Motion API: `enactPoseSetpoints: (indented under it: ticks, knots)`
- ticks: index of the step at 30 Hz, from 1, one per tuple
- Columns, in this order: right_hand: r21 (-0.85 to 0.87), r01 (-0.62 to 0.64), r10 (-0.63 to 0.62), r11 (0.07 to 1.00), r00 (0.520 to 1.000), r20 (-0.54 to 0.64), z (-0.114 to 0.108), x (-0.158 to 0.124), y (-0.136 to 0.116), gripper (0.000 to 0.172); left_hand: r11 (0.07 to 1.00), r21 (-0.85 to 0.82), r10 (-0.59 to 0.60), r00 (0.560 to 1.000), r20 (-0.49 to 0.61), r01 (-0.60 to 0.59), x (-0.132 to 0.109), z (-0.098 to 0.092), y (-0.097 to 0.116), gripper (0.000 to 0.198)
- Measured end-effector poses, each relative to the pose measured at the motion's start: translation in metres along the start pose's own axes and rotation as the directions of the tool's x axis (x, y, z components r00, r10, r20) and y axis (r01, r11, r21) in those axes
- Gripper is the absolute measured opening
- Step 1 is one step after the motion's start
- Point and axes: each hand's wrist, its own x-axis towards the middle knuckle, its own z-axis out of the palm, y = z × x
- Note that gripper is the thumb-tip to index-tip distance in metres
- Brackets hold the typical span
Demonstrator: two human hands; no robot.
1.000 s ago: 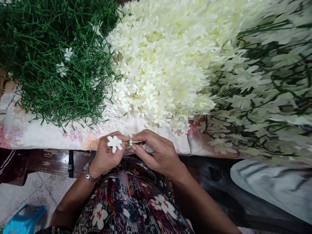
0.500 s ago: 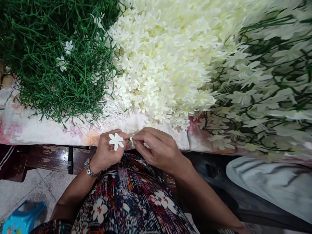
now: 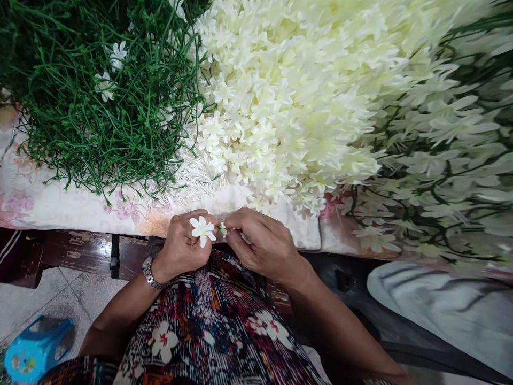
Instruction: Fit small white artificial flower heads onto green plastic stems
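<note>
Near the cloth's front edge, my left hand [image 3: 186, 241] is closed round a green stem, mostly hidden in the fingers. A white artificial flower [image 3: 202, 231] stands out over its knuckles. My right hand [image 3: 262, 243] pinches at a small green and white piece [image 3: 222, 230] between the two hands; its exact shape is too small to tell. Behind them lie a heap of green plastic stems [image 3: 112, 123] at the left and a large pile of white petals [image 3: 280, 107] in the middle.
White flowers on green stems [image 3: 433, 160] fill the right side. Thin white strands [image 3: 196, 174] lie on the flowered cloth [image 3: 80, 206]. A blue plastic stool [image 3: 38, 347] stands on the floor at lower left. Grey fabric [image 3: 441, 310] shows at lower right.
The view has shifted a little. Both hands remain close together, and the small piece between their fingertips now shows more green and white.
</note>
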Motion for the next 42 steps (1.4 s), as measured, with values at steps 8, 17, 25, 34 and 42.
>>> enactPoseSetpoints:
  ticks: [8, 17, 25, 34, 42]
  knots:
    - [0.005, 0.004, -0.004, 1.0, 0.999, 0.044, -0.001, 0.0, -0.002, 0.011, 0.998, 0.049, 0.032, 0.998, 0.052, -0.035, 0.003, -0.002, 0.001, 0.014]
    - [0.158, -0.212, 0.192, 0.965, 0.972, 0.133, -0.008, 0.005, -0.001, 0.006, 1.0, 0.02, -0.001, 0.999, 0.039, 0.0, 0.004, -0.003, 0.003, 0.011]
    - [0.382, -0.476, 0.425, 0.792, 0.879, 0.216, -0.009, 0.007, -0.003, 0.008, 0.989, 0.058, 0.138, 0.989, -0.048, -0.135, -0.003, -0.002, 0.002, 0.022]
    - [0.167, -0.062, 0.059, 0.984, 0.998, 0.024, -0.013, 0.009, -0.003, 0.011, 1.0, 0.014, 0.026, 0.996, -0.088, -0.025, -0.003, -0.005, 0.004, 0.01]
    - [0.113, -0.044, 0.037, 0.993, 0.997, 0.063, -0.006, 0.004, 0.001, 0.011, 1.0, 0.027, 0.015, 0.996, -0.087, -0.013, -0.004, -0.003, 0.0, 0.01]
